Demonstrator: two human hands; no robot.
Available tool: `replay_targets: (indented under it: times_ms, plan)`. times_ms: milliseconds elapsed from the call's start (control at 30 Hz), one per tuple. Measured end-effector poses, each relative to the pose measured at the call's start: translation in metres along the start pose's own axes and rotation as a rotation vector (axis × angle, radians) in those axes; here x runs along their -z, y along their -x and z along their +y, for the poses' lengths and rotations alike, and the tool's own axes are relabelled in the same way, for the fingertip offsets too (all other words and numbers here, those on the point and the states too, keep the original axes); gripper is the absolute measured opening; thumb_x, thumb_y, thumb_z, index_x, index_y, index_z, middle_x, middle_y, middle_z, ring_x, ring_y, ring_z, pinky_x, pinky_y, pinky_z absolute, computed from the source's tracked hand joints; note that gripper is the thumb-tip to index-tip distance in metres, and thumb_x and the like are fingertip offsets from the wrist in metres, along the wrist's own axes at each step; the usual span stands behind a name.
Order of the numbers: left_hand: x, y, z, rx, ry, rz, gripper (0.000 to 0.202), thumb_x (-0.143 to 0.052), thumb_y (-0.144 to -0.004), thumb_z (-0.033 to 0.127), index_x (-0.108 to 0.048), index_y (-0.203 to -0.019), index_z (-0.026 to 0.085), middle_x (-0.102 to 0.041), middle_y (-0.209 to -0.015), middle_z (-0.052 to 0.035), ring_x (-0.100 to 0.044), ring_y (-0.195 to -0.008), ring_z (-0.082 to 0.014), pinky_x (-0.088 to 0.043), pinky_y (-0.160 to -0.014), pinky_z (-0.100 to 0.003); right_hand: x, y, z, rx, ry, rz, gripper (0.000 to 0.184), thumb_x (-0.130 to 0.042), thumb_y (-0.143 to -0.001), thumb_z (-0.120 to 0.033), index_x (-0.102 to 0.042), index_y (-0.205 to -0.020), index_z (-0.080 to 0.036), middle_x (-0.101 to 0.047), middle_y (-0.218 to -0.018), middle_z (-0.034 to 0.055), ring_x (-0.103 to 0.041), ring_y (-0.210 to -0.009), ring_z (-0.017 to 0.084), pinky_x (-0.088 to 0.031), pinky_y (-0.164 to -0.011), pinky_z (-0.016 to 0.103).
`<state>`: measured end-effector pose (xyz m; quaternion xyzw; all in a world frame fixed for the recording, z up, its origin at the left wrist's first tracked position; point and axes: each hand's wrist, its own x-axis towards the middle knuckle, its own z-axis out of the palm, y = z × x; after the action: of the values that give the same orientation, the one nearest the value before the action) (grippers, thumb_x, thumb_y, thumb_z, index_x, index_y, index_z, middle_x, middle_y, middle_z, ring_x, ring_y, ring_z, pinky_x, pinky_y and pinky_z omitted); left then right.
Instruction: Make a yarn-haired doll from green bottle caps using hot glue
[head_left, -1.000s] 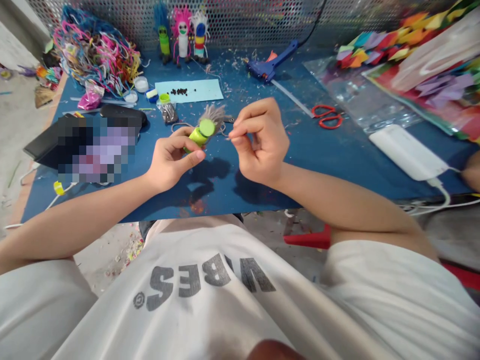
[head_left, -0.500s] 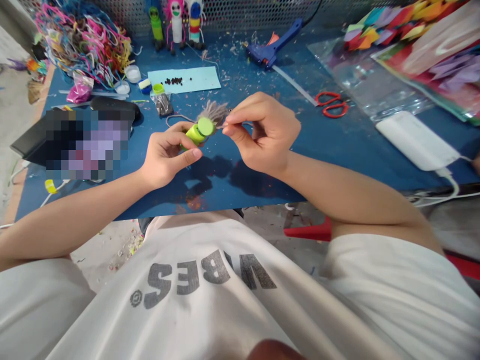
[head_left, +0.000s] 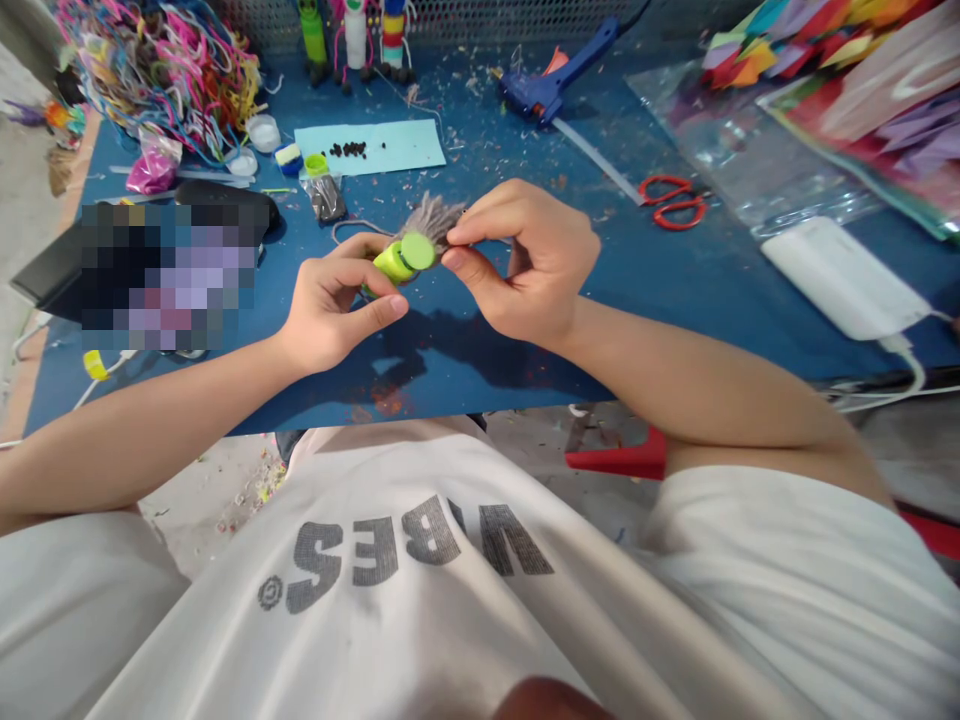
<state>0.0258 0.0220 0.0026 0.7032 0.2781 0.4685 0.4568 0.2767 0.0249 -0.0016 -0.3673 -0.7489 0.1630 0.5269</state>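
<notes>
One small lime-green cylindrical figure (head_left: 403, 258) with grey yarn hair (head_left: 429, 217) sits in the left hand (head_left: 321, 308), fingers curled around it, presumably for steadiness, while the right hand (head_left: 526, 262) pinches narrowly at the hair's edge, its hold indiscernible.

I get a moderately bright view, lit apparently from overhead. Soft-edged shadows darken the blue tabletop (head_left: 480, 150) below the left hand (head_left: 322, 315) and right hand (head_left: 525, 260). Glints speckle the clear plastic bag (head_left: 686, 110). Toward the edges, my wide view stretches the white sleeves (head_left: 795, 560) and blurs the colored papers (head_left: 799, 50); a pixelated patch (head_left: 172, 275) hides detail at left.
</notes>
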Motion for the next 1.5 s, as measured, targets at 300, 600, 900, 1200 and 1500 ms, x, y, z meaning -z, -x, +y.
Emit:
replay_targets:
  times_ms: [300, 600, 900, 1200, 1500]
  plan:
    - [0.004, -0.002, -0.005, -0.072, -0.092, -0.021, 0.038, -0.095, -0.088, 0.062, -0.085, -0.079, 0.026, -0.08, -0.113, -0.0084, -0.078, -0.112, -0.0323, -0.063, -0.11, -0.06, 0.003, 0.002, 0.003, 0.096, 0.097, 0.032, 0.053, -0.061, -0.111, -0.078, -0.077, -0.106, -0.027, -0.078, -0.102, 0.0104, -0.079, -0.109, 0.031, -0.068, -0.106, 0.055]
    - [0.004, -0.001, -0.011, -0.134, -0.145, -0.026, 0.031, -0.092, -0.09, 0.057, -0.085, -0.082, 0.028, -0.082, -0.119, -0.0086, -0.077, -0.115, -0.0314, -0.062, -0.105, -0.055, 0.0, -0.005, 0.013, 0.343, 0.2, 0.135, 0.044, -0.064, -0.114, -0.069, -0.074, -0.103, -0.027, -0.073, -0.087, 0.004, -0.072, -0.081, 0.022, -0.065, -0.085, 0.048]
    - [0.006, -0.005, -0.009, -0.135, -0.172, -0.04, 0.033, -0.094, -0.086, 0.057, -0.083, -0.078, 0.026, -0.08, -0.114, -0.0116, -0.077, -0.11, -0.0316, -0.062, -0.1, -0.053, 0.006, -0.002, 0.026, 0.234, 0.145, 0.01, 0.048, -0.066, -0.109, -0.076, -0.073, -0.111, -0.029, -0.074, -0.098, 0.0059, -0.076, -0.102, 0.028, -0.056, -0.112, 0.059]
    - [0.011, -0.009, -0.01, -0.117, -0.215, -0.07, 0.029, -0.093, -0.085, 0.053, -0.083, -0.078, 0.027, -0.08, -0.118, -0.0112, -0.075, -0.111, -0.0323, -0.062, -0.103, -0.056, 0.009, -0.008, 0.022, 0.147, 0.247, -0.022, 0.057, -0.061, -0.104, -0.087, -0.072, -0.103, -0.031, -0.076, -0.093, 0.0052, -0.077, -0.098, 0.028, -0.058, -0.111, 0.058]
    - [0.014, -0.01, -0.011, -0.093, -0.224, -0.099, 0.029, -0.093, -0.086, 0.051, -0.083, -0.078, 0.025, -0.08, -0.118, -0.012, -0.076, -0.109, -0.0322, -0.061, -0.1, -0.054, 0.013, -0.011, 0.014, 0.14, 0.279, -0.094, 0.056, -0.058, -0.108, -0.084, -0.073, -0.105, -0.03, -0.078, -0.094, 0.0041, -0.077, -0.098, 0.026, -0.055, -0.113, 0.057]
